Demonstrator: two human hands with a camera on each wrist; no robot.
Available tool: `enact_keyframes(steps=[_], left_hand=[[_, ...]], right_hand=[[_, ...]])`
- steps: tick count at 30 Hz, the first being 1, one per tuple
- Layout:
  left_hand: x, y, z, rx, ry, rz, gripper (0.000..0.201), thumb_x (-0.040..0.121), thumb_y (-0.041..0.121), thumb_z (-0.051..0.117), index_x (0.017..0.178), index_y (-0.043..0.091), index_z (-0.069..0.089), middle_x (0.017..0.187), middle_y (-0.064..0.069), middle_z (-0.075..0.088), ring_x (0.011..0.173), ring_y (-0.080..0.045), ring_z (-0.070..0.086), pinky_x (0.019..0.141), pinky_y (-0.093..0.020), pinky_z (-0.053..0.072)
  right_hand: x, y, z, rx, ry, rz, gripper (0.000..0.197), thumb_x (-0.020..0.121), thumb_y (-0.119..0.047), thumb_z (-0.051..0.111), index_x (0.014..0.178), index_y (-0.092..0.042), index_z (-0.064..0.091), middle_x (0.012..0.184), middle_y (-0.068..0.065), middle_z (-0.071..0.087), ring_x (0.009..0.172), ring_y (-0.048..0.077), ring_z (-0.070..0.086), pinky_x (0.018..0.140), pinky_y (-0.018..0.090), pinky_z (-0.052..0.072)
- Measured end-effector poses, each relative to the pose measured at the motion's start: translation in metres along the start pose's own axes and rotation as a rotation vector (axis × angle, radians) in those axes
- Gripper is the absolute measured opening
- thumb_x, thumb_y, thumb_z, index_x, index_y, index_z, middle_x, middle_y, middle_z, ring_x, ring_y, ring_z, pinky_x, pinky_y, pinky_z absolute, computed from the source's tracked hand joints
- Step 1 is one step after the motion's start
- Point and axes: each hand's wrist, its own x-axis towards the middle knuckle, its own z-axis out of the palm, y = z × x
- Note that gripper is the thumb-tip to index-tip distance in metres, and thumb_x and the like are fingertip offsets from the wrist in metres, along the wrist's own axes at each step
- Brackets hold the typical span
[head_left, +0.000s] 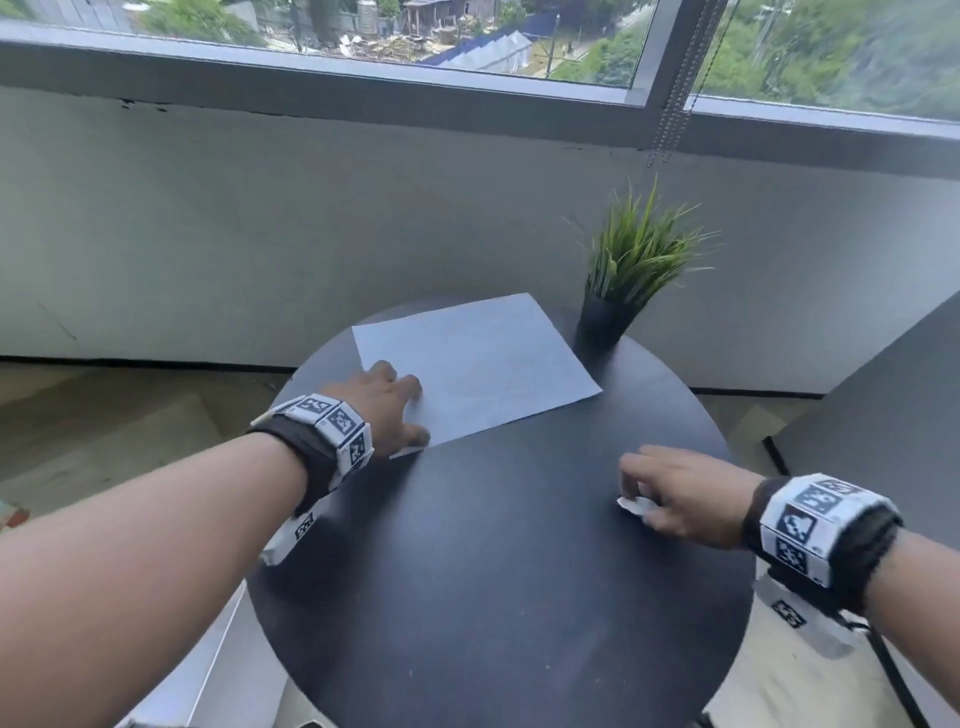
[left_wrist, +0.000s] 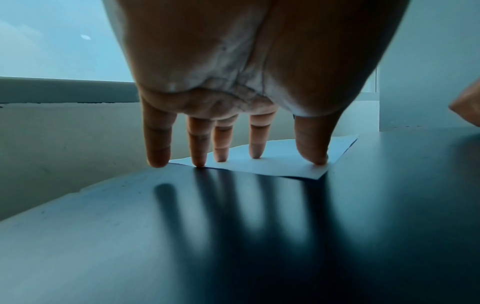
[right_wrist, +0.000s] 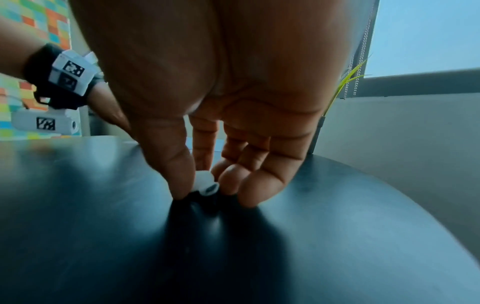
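Observation:
A white sheet of paper (head_left: 478, 364) lies flat on the far half of a round black table (head_left: 498, 571). My left hand (head_left: 395, 410) presses straight fingertips (left_wrist: 200, 162) and thumb down on the sheet's near-left corner (left_wrist: 285, 164). My right hand (head_left: 670, 499) rests at the table's right side and pinches a small white object (head_left: 636, 505) between thumb and fingers. In the right wrist view the small white object (right_wrist: 206, 185) sits at the fingertips, touching the tabletop (right_wrist: 337, 236). What the object is, I cannot tell.
A potted green plant (head_left: 623, 280) in a black pot stands at the table's far right, close to the paper's corner. Behind it a low wall and a window with a hanging bead chain (head_left: 670, 104). Floor lies to the left.

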Motion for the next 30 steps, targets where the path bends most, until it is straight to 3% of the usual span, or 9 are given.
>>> enact_keyframes(steps=[4,8,13,17,20,22,25,27,30], left_hand=[[0.007,-0.001,-0.004,0.016,-0.008,-0.002,0.063,0.084,0.062,0.058,0.139,0.038,0.039,0.145,0.004,0.035,0.128,-0.023,0.047,0.098,-0.041,0.044],[0.013,-0.002,-0.008,0.028,-0.028,0.033,0.064,0.089,0.058,0.056,0.145,0.038,0.034,0.154,0.006,0.030,0.138,-0.022,0.039,0.108,-0.043,0.038],[0.012,-0.006,-0.005,-0.021,-0.088,0.027,0.082,0.092,0.062,0.048,0.157,0.033,0.006,0.166,0.003,-0.005,0.152,-0.017,0.008,0.121,-0.044,0.018],[-0.007,-0.041,0.005,-0.104,0.010,-0.089,0.097,0.087,0.071,0.046,0.157,0.023,-0.001,0.166,-0.002,-0.006,0.152,-0.017,0.000,0.122,-0.042,0.014],[-0.043,-0.060,0.021,-0.009,-0.034,-0.147,0.113,0.071,0.092,0.033,0.156,0.022,0.004,0.165,-0.001,-0.004,0.152,-0.019,-0.003,0.119,-0.050,0.019],[-0.073,-0.054,0.035,0.056,-0.075,-0.097,0.126,0.058,0.101,0.017,0.156,0.024,-0.002,0.164,-0.001,-0.010,0.152,-0.022,-0.007,0.119,-0.052,0.016],[-0.122,-0.023,0.052,0.111,-0.156,0.089,0.128,0.054,0.100,0.004,0.155,0.024,-0.015,0.162,-0.004,-0.024,0.150,-0.023,-0.019,0.122,-0.049,0.002],[-0.148,0.000,0.055,0.106,-0.219,0.308,0.125,0.055,0.098,0.002,0.156,0.026,-0.011,0.161,-0.004,-0.026,0.149,-0.020,-0.023,0.122,-0.046,-0.004],[-0.166,0.022,0.046,-0.058,-0.293,0.540,0.117,0.060,0.095,0.011,0.157,0.031,0.011,0.165,0.005,-0.010,0.150,-0.010,-0.016,0.123,-0.034,-0.004]], right_hand=[[0.034,-0.005,-0.021,0.052,0.083,0.009,0.012,0.092,-0.035,0.056,0.092,-0.024,0.051,0.090,-0.005,0.056,0.082,0.017,0.053,0.070,0.026,0.038],[0.086,-0.008,-0.042,0.072,0.237,0.040,0.017,0.092,-0.028,0.057,0.103,-0.015,0.057,0.100,0.004,0.060,0.086,0.021,0.053,0.072,0.025,0.034],[0.124,-0.010,-0.037,0.059,0.278,0.103,0.029,0.095,-0.035,0.054,0.116,-0.015,0.056,0.113,0.010,0.059,0.102,0.028,0.055,0.082,0.028,0.038],[0.102,0.011,-0.041,0.131,0.348,0.263,0.045,0.092,-0.041,0.055,0.129,-0.016,0.050,0.127,0.011,0.054,0.117,0.031,0.051,0.096,0.034,0.039],[0.064,0.029,-0.027,0.054,0.161,0.428,0.065,0.083,-0.071,0.040,0.125,-0.023,0.052,0.135,0.012,0.047,0.123,0.033,0.047,0.104,0.043,0.039],[0.037,0.012,-0.002,0.026,0.018,0.394,0.093,0.068,-0.093,0.021,0.135,-0.031,0.040,0.149,0.009,0.031,0.134,0.033,0.034,0.109,0.048,0.033],[-0.004,-0.050,0.032,-0.025,-0.090,0.195,0.098,0.072,-0.091,0.017,0.152,-0.037,-0.001,0.161,-0.011,-0.015,0.149,0.028,-0.007,0.113,0.060,0.018],[-0.028,-0.086,0.033,-0.041,-0.131,0.003,0.099,0.070,-0.088,0.010,0.153,-0.037,0.000,0.161,-0.012,-0.014,0.149,0.022,-0.010,0.116,0.053,0.013],[-0.033,-0.083,0.008,0.163,-0.044,-0.183,0.080,0.084,-0.071,0.030,0.153,-0.033,0.022,0.159,-0.010,0.023,0.146,0.007,0.018,0.112,0.015,0.012]])
